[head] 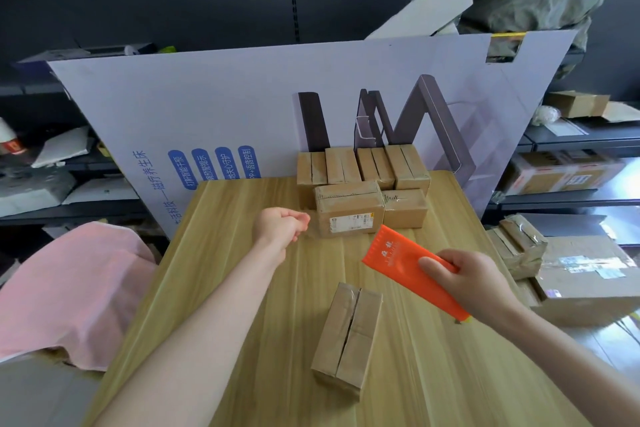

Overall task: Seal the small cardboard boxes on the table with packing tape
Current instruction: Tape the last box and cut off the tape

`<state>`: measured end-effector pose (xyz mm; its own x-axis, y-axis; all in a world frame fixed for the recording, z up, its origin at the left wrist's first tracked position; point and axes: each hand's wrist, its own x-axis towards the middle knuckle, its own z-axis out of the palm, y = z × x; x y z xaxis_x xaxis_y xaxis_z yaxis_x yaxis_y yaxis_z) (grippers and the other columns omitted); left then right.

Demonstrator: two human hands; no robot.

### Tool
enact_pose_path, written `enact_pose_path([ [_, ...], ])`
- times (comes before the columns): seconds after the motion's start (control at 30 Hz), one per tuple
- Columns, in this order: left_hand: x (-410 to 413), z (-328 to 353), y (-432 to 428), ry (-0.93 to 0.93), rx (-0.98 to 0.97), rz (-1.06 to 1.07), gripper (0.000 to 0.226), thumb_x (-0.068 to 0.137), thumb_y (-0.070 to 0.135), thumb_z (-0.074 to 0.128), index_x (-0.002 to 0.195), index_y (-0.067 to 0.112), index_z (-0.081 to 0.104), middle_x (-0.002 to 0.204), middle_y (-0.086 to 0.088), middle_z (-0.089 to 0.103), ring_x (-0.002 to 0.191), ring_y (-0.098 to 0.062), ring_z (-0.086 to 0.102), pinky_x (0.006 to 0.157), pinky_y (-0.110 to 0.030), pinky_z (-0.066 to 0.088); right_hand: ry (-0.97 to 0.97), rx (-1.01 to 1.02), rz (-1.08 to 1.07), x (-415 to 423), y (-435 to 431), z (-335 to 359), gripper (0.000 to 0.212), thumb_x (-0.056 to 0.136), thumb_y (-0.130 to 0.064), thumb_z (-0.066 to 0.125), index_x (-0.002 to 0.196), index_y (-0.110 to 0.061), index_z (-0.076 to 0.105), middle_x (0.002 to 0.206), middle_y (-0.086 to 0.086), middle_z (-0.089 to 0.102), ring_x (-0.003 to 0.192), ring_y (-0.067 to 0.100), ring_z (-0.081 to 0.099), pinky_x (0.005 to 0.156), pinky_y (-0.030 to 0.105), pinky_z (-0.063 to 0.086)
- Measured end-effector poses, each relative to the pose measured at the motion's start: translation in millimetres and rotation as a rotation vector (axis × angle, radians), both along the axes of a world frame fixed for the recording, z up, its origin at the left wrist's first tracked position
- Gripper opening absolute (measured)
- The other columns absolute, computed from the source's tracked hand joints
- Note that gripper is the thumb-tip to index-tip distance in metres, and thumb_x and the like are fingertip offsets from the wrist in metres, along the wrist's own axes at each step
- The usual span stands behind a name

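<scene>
The unsealed small box (348, 334) lies seam-up on the tabletop (242, 288). Beyond it, the right hand (474, 282) has its grip round the orange tape dispenser (412, 270). The left hand (280, 227), fingers curled, seems to pinch the packing tape (313, 231) by its end. It would be best to keep the tape taut and centred over the seam. Farther beyond are stacked boxes (349, 208), a printed board (207, 107) and cluttered shelves (554, 196).

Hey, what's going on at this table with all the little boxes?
A person is taping up parcels at a wooden table. Their right hand grips an orange tape cutter. The left hand is held out with its fingers curled, perhaps pinching clear tape, though that is too faint to tell. One small cardboard box lies nearest them, its top seam apparently not yet taped. More boxes are stacked at the table's far edge.
</scene>
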<state>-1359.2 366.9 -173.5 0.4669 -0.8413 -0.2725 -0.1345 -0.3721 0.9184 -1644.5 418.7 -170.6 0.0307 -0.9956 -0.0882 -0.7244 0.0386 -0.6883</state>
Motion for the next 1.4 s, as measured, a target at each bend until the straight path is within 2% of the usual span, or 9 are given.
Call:
enact_pose_path([
  [0.27,-13,-85,3,0.059,0.178,-0.004,0.009,0.074,0.014,0.081,0.077,0.012,0.072,0.076,-0.006,0.074,0.06,-0.014,0.057,0.064,-0.026,0.045,0.364,0.139,0.016,-38,-9,-34,0.035,0.088,-0.056,0.053,0.072,-0.027,0.063,0.063,-0.008,0.062,0.056,0.009,0.061,0.043,0.022,0.037],
  [0.43,-22,-131,-5,0.01,0.295,-0.089,0.009,0.076,0.021,0.08,0.078,0.016,0.072,0.078,0.0,0.074,0.069,-0.016,0.06,0.074,-0.031,0.051,0.455,0.254,0.035,-44,-27,-67,0.039,0.088,-0.063,0.049,0.082,-0.028,0.065,0.071,-0.009,0.062,0.055,0.009,0.062,0.045,0.025,0.049],
  [0.67,-29,-159,-16,-0.151,0.368,-0.067,0.011,0.081,0.033,0.075,0.075,0.025,0.07,0.081,0.011,0.07,0.078,-0.017,0.064,0.08,-0.033,0.053,0.496,0.308,0.048,-38,-49,-103,0.043,0.088,-0.065,0.044,0.083,-0.026,0.062,0.072,-0.01,0.06,0.059,0.015,0.065,0.041,0.019,0.037],
  [0.83,-23,-181,-13,-0.191,0.432,-0.097,0.014,0.082,0.031,0.074,0.074,0.024,0.066,0.083,0.01,0.063,0.086,-0.017,0.059,0.078,-0.03,0.044,0.543,0.34,0.087,-32,-57,-120,0.045,0.089,-0.064,0.043,0.086,-0.024,0.063,0.074,-0.007,0.061,0.065,0.018,0.066,0.045,0.022,0.042],
  [0.97,-34,-192,-9,-0.243,0.448,-0.165,0.011,0.084,0.039,0.071,0.082,0.029,0.07,0.087,0.011,0.063,0.082,-0.013,0.055,0.076,-0.027,0.044,0.641,0.341,0.103,-26,-64,-127,0.047,0.09,-0.061,0.042,0.084,-0.02,0.063,0.076,-0.005,0.061,0.072,0.018,0.064,0.047,0.021,0.036],
  [1.1,-50,-196,-3,-0.595,0.458,-0.258,0.023,0.095,0.04,0.053,0.103,0.032,0.073,0.1,0.013,0.071,0.077,-0.014,0.06,0.067,-0.024,0.051,0.699,0.333,0.121,-12,-70,-133,0.046,0.09,-0.06,0.042,0.082,-0.018,0.061,0.075,-0.004,0.058,0.073,0.019,0.058,0.051,0.024,0.034],
  [1.2,-48,-200,-4,-0.703,0.501,-0.304,0.045,0.099,0.048,0.041,0.138,0.028,0.049,0.118,0.006,0.067,0.098,-0.02,0.065,0.068,-0.027,0.049,0.721,0.307,0.139,-5,-73,-130,0.044,0.089,-0.058,0.042,0.077,-0.019,0.057,0.071,-0.004,0.055,0.07,0.019,0.056,0.051,0.025,0.034],
  [1.27,-47,-198,-3,-0.67,0.509,-0.268,0.063,0.098,0.051,0.038,0.151,0.02,0.025,0.128,0.003,0.061,0.109,-0.021,0.062,0.068,-0.029,0.045,0.735,0.297,0.147,-2,-75,-128,0.042,0.09,-0.056,0.042,0.074,-0.019,0.054,0.067,-0.005,0.051,0.069,0.019,0.055,0.051,0.025,0.033],
  [1.4,-62,-200,14,-0.296,0.225,-0.211,0.049,0.101,0.038,0.041,0.146,0.019,0.039,0.139,0.003,0.053,0.125,-0.017,0.051,0.096,-0.026,0.039,0.745,0.291,0.166,7,-76,-127,0.04,0.092,-0.054,0.041,0.074,-0.019,0.052,0.064,-0.006,0.048,0.068,0.018,0.053,0.05,0.024,0.032],
])
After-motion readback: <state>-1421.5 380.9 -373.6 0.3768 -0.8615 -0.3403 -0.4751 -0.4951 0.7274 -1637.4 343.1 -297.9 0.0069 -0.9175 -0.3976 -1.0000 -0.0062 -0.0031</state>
